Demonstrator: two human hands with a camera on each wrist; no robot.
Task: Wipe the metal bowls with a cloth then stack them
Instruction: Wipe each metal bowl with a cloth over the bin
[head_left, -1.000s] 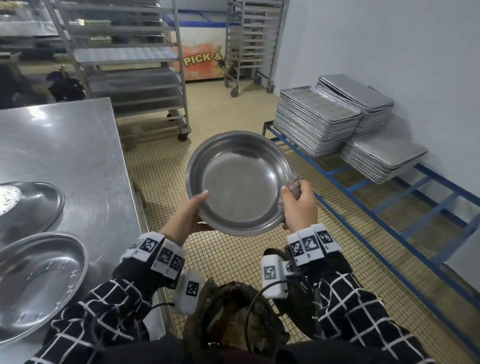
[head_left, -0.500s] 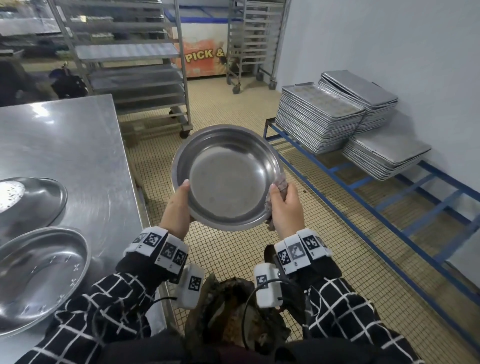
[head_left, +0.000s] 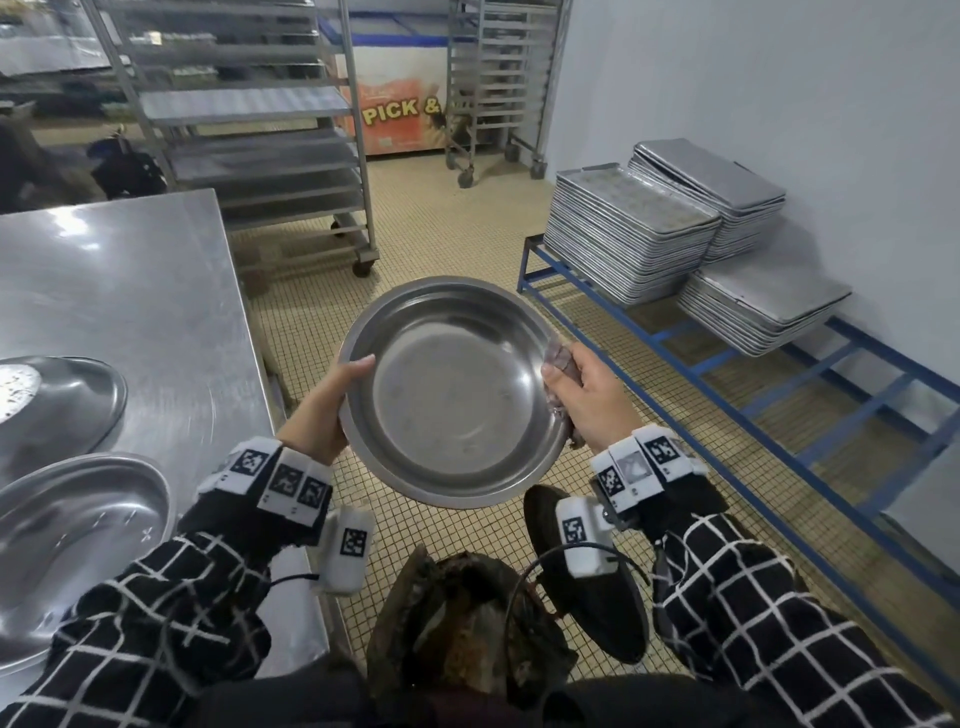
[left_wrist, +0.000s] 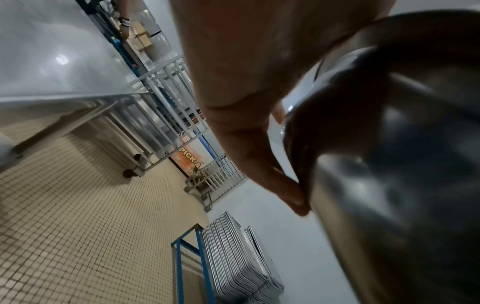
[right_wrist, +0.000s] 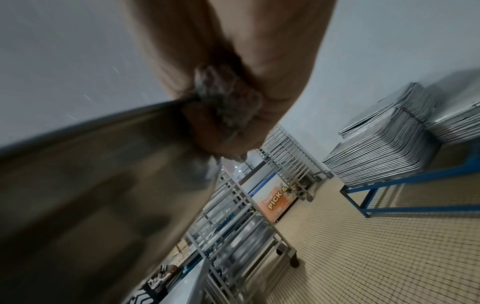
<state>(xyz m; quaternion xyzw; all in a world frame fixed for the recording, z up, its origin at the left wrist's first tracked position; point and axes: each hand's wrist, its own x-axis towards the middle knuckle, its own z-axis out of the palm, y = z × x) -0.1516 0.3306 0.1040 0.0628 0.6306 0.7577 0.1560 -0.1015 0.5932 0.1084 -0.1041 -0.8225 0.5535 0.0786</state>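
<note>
Both hands hold one bowl (head_left: 452, 389) in the air above the tiled floor, its hollow turned up toward the head camera. Left hand (head_left: 324, 410) clamps the left rim, thumb hooked just inside and the fingers running along the underside, as the left wrist view shows. Right hand (head_left: 587, 400) is closed on a bunched cloth (head_left: 561, 361), pinching it over the right rim so the cloth sits between palm and metal. To the left, well apart, a steel table (head_left: 130, 291) carries two more bowls (head_left: 78, 525), side by side, not yet stacked. I judge the wiping step to be in hand, at the rim. The next move likely calls for running the cloth round the rim while the left hand turns the bowl, then setting it onto one on the table.
</note>
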